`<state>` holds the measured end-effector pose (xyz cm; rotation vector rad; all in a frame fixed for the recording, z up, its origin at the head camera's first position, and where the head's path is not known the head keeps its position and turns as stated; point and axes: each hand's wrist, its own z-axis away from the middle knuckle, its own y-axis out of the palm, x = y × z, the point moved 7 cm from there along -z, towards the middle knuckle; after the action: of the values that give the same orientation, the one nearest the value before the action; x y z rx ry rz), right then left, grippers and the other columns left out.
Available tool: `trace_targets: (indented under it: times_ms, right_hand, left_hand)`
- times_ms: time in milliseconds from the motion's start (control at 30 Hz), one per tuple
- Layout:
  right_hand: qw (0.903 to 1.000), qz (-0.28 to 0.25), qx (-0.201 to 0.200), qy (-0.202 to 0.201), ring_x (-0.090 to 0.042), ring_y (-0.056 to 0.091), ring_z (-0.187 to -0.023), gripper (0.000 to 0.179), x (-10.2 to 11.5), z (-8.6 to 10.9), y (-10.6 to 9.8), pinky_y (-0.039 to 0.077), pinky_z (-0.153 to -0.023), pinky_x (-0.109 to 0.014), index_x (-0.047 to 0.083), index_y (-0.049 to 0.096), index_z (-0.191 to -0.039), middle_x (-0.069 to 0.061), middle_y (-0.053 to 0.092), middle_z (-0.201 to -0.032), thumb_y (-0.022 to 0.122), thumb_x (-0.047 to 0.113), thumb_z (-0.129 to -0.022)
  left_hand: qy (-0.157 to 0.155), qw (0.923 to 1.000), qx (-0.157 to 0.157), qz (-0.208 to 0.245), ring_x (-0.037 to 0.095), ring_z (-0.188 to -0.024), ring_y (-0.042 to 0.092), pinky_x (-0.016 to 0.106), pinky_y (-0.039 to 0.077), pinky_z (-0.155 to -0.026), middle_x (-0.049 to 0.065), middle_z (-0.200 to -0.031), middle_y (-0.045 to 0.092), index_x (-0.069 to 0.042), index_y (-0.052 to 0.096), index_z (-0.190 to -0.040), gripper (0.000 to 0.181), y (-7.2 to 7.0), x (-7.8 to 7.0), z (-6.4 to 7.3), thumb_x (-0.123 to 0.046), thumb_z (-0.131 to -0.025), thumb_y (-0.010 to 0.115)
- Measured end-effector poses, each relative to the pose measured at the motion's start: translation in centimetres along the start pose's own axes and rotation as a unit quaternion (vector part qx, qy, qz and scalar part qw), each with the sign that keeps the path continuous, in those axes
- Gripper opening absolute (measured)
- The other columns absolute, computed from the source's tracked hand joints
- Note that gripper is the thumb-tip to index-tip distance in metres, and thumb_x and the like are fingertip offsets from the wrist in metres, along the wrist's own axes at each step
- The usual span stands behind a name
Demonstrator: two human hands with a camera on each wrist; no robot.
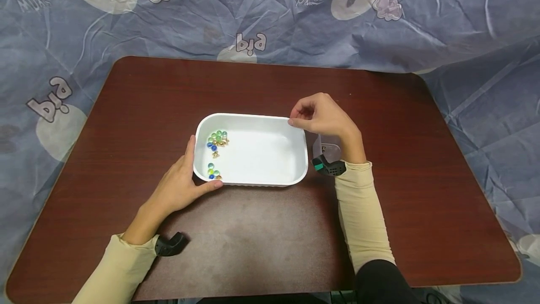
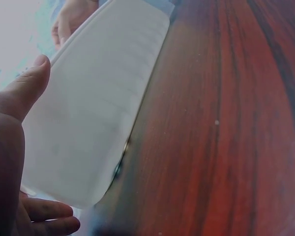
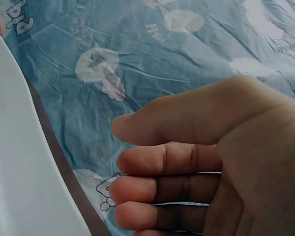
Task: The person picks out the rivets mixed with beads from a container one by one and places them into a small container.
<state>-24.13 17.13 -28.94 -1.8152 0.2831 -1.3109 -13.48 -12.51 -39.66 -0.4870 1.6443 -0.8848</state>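
A white rectangular tray (image 1: pixel 261 154) sits on the table in the head view. Several green, blue and clear marbles (image 1: pixel 219 136) and small gold pieces (image 1: pixel 216 154) are gathered along its left end. My left hand (image 1: pixel 179 179) holds the tray's near left corner, the thumb on the near rim and the fingers along the left wall. At the far right corner is my right hand (image 1: pixel 322 115), its thumb tip overlapping the rim in the head view. In the right wrist view the right fingers (image 3: pixel 137 189) are loosely bent with nothing between them and the thumb.
A small clear box (image 1: pixel 330 150) with a little gold piece in it stands right of the tray, partly hidden by the right wrist and its black wrist camera (image 1: pixel 331 167). Brown tabletop (image 1: pixel 405 177) surrounds the tray. Blue printed cloth (image 1: pixel 274 13) hangs beyond the table's far edge.
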Motion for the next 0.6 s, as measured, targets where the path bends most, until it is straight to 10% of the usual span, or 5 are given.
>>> trace_targets:
  times_ms: [600]
  right_hand:
    - [0.9986,-0.014,0.038,-0.033,-0.014,0.057,-0.067,0.009,2.5,-3.0,3.7,0.045,-0.064,-0.026,0.011,0.072,-0.079,0.001,0.064,-0.069,0.077,0.017,-0.084]
  left_hand:
    - [0.005,1.0,-0.001,0.006,0.042,-0.13,0.044,0.057,0.036,-0.101,0.027,-0.15,0.036,-0.006,-0.006,-0.158,0.123,-0.1,0.0,0.0,-0.054,-0.081,0.077]
